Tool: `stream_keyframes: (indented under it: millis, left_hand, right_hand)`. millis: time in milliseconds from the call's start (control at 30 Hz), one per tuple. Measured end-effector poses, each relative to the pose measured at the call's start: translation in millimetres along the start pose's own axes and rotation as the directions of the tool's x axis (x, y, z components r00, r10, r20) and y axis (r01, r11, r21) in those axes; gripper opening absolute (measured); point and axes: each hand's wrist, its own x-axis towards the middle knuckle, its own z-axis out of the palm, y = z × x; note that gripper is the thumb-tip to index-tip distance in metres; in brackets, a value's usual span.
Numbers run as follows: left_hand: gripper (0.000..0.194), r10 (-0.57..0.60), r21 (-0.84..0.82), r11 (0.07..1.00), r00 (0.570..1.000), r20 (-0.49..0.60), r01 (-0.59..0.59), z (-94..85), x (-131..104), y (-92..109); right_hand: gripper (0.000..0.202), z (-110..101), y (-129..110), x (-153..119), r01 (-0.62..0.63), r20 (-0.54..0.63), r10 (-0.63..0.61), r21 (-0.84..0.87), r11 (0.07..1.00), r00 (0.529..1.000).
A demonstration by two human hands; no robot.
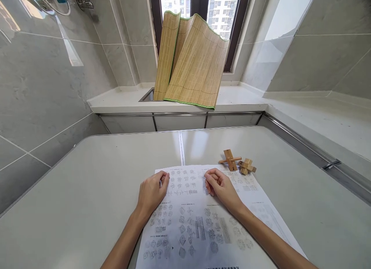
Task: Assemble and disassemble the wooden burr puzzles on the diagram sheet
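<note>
A large printed sheet (194,203) with rows of small diagrams lies flat on the white table. My left hand (153,190) rests on its upper left edge, fingers curled together; whether they pinch anything is hidden. My right hand (218,184) lies over the upper middle of the sheet, its fingers bent inward with the thumb near the index finger; nothing can be made out inside. Beyond my right hand, at the sheet's upper right edge, sit a crossed wooden piece (230,160) and, touching or very near it, a small interlocked wooden burr (247,166).
The white table (72,192) spreads out on both sides. Behind it a white ledge (124,103) holds a folded bamboo mat (199,64) leaning at the window. A metal rail (301,141) runs along the right. Grey tiled walls stand at both sides.
</note>
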Motion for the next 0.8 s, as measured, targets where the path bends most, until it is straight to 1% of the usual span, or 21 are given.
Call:
stream_keyframes:
  millis: [333, 433, 500, 567, 600, 633, 700, 733, 800]
  left_hand:
    - [0.039, 0.012, -0.006, 1.0, 1.0, 0.0, -0.012, 1.6, 0.7, -2.0]
    - [0.039, 0.02, -0.016, 1.0, 1.0, 0.009, -0.02, 1.3, 0.9, -1.4]
    - [0.039, 0.014, -0.018, 1.0, 1.0, 0.014, -0.014, 1.1, 0.9, -1.2]
    - [0.039, 0.004, -0.017, 1.0, 1.0, 0.017, -0.003, 0.7, 0.8, -0.9]
    - [0.039, -0.001, -0.018, 1.0, 1.0, 0.018, 0.001, 0.3, 0.6, -0.7]
    - [0.038, -0.003, -0.021, 1.0, 1.0, 0.019, 0.004, -0.3, 0.5, -0.5]
    - [0.038, -0.001, -0.027, 1.0, 1.0, 0.021, 0.002, -1.7, 0.5, -0.2]
    - [0.038, 0.001, -0.028, 1.0, 1.0, 0.022, -0.001, -2.3, 0.7, -0.2]
    - [0.038, 0.006, -0.027, 1.0, 1.0, 0.021, -0.005, -3.0, 1.4, -0.7]
  right_hand:
    - [0.04, -5.9, -6.4, 5.4, 0.013, -0.123, -0.008, 0.044, 0.999, 0.992]
    - [0.035, -11.1, -11.3, 5.9, 0.044, -0.183, -0.041, 0.013, 0.999, 0.982]
    - [0.035, -17.9, -14.7, 6.3, 0.09, -0.255, -0.101, -0.056, 0.994, 0.962]
    - [0.038, -28.7, -17.8, 7.3, 0.149, -0.332, -0.211, -0.202, 0.968, 0.92]
    - [0.04, -35.5, -19.2, 8.4, 0.171, -0.357, -0.278, -0.303, 0.937, 0.892]
    - [0.043, -43.3, -20.3, 9.8, 0.179, -0.374, -0.348, -0.418, 0.891, 0.859]
    - [0.044, -61.0, -21.3, 14.4, 0.138, -0.411, -0.458, -0.608, 0.782, 0.788]
    - [0.041, -70.3, -20.9, 17.4, 0.096, -0.443, -0.509, -0.677, 0.729, 0.738]
    - [0.031, -88.6, -17.8, 24.6, 0.041, -0.476, -0.624, -0.774, 0.632, 0.62]
